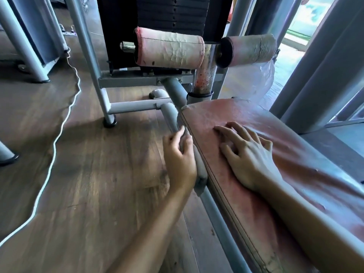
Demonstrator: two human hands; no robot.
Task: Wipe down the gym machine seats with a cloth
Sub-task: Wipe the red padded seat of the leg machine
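Note:
The worn red seat pad [299, 154] of the gym machine runs from centre to lower right. My right hand [250, 156] rests flat on its top, fingers spread and pointing away from me. My left hand [180, 160] is at the pad's left edge, its fingers curled round a grey cloth [200, 172]. The cloth lies along the side of the pad, and its lower end hangs ragged over the frame tube. The left hand and the cloth are slightly blurred.
Two cracked pink roller pads [171, 50] [252, 49] sit beyond the seat in front of the black weight stack [173, 14]. Grey frame tubes [222, 223] run under the seat. A white cable [59, 131] snakes over the wooden floor. Grey posts [315, 85] stand right, by a plastic bag [254, 79].

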